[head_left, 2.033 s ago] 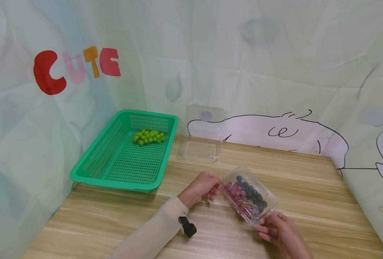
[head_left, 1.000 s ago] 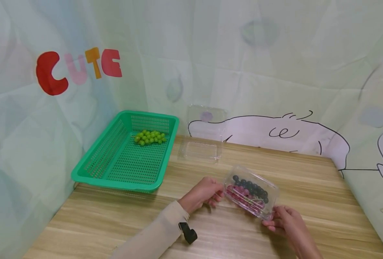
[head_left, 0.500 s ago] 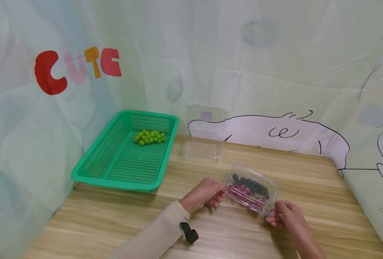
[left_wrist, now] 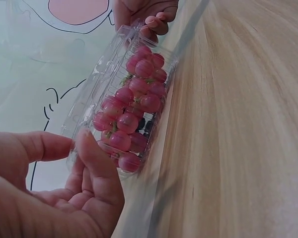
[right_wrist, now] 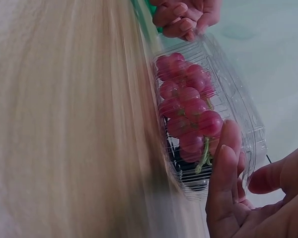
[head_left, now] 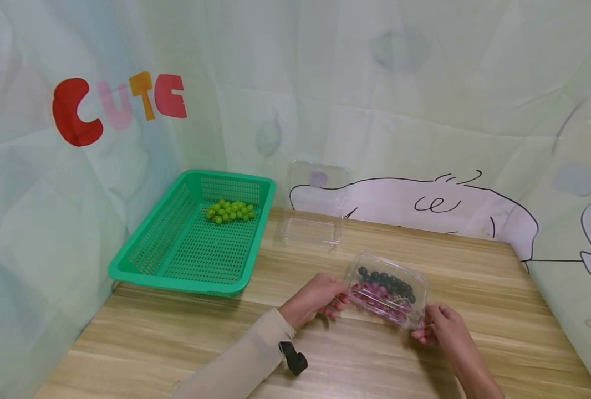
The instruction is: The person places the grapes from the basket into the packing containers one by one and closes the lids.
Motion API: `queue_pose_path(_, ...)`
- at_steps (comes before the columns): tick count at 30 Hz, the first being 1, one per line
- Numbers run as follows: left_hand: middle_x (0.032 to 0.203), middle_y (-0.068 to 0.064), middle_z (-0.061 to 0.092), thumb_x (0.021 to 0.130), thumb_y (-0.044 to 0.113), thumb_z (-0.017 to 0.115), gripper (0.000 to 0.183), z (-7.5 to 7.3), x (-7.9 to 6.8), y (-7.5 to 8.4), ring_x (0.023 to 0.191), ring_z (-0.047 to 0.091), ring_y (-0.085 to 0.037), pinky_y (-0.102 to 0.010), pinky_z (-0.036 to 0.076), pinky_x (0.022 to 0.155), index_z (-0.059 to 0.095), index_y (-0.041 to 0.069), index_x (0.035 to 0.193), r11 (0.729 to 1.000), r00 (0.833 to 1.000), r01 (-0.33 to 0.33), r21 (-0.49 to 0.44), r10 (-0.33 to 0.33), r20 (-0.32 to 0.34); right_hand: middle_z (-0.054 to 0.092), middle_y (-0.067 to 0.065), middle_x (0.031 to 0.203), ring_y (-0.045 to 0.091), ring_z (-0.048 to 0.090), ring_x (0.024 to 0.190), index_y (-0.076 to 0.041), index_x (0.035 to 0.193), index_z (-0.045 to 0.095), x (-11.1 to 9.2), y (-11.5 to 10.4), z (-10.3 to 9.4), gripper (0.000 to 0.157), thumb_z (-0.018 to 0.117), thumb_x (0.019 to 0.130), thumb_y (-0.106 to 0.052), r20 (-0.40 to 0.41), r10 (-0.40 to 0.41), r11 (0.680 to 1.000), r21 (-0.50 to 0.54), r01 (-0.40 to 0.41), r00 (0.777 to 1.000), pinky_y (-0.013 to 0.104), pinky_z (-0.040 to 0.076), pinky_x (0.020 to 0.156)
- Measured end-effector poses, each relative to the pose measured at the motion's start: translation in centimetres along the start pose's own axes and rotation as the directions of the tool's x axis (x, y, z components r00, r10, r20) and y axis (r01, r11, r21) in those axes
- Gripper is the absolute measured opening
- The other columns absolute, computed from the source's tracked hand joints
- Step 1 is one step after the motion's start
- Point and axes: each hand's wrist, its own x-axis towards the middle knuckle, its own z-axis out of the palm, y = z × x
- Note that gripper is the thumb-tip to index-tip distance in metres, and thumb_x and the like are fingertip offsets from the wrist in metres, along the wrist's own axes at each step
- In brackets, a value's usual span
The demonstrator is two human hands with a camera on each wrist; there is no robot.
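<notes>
A clear plastic clamshell box (head_left: pixel 413 275) lies over the wooden table with its lid down. Inside it are a bunch of red grapes (left_wrist: pixel 138 87) and a row of dark grapes (head_left: pixel 386 281). My left hand (head_left: pixel 320 296) pinches the box's near left corner between thumb and fingers. At the opposite end, my right hand (head_left: pixel 447 328) holds the near right corner, its thumb and fingertips along the rim. In the right wrist view, a green stem (right_wrist: pixel 203 156) shows through the ribbed side wall.
A green plastic basket (head_left: pixel 176 284) stands at the left, with a bunch of green grapes (head_left: pixel 230 211) in its far end. Behind the hands sits a second clear clamshell (head_left: pixel 309 230), its lid raised against the printed cloth backdrop (head_left: pixel 425 111).
The box has turned counterclockwise, its right end swinging away from me. My right hand has moved right and farther off with it; my left hand has shifted only slightly right.
</notes>
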Motion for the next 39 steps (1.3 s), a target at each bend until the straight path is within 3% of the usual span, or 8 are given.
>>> queue_pose_path(13,0.071,-0.002,0.063,0.093,0.007,0.062,0.011,0.2,0.5,-0.1,0.052,0.053,-0.006,-0.017,0.047,0.042,0.068,-0.001,0.088,0.999,1.000,0.002,-0.051,-0.002,0.000,0.057,0.002,0.077,0.014,0.067,0.061,0.003,0.107,0.051,0.9,-0.1,-0.1,0.023,0.036,0.106,-0.014,-0.007,-0.049,0.998,-0.040,0.049,0.999,0.027,0.058,0.059)
queue_pose_path(21,0.074,-0.003,0.064,0.095,0.010,0.063,0.013,0.3,0.6,-0.1,0.053,0.054,-0.007,-0.017,0.047,0.043,0.069,-0.002,0.089,0.999,1.000,-0.005,-0.039,0.004,-0.016,0.056,0.004,0.078,0.013,0.067,0.062,0.009,0.119,0.048,1.4,-0.4,-0.2,0.032,0.031,0.109,-0.017,-0.002,-0.056,0.995,-0.077,0.056,0.998,0.027,0.058,0.060)
queue_pose_path(28,0.076,-0.005,0.066,0.096,0.011,0.064,0.016,0.5,0.9,-0.1,0.052,0.054,-0.008,-0.018,0.047,0.044,0.069,-0.004,0.092,0.999,1.000,-0.003,-0.047,0.002,-0.026,0.056,0.004,0.077,0.013,0.067,0.060,0.006,0.102,0.048,2.4,-0.4,-0.2,0.035,0.028,0.111,-0.021,0.000,-0.048,0.994,-0.097,0.048,0.999,0.028,0.058,0.060)
queue_pose_path(39,0.075,-0.005,0.066,0.096,0.010,0.063,0.015,0.7,1.6,-0.2,0.052,0.053,-0.008,-0.018,0.047,0.043,0.069,-0.003,0.091,0.998,0.998,-0.026,-0.054,0.023,-0.050,0.052,0.005,0.079,0.013,0.066,0.062,0.003,0.097,0.047,3.0,-0.8,-0.2,0.042,0.026,0.112,-0.030,-0.025,-0.063,0.986,-0.153,0.059,0.998,0.029,0.059,0.061)
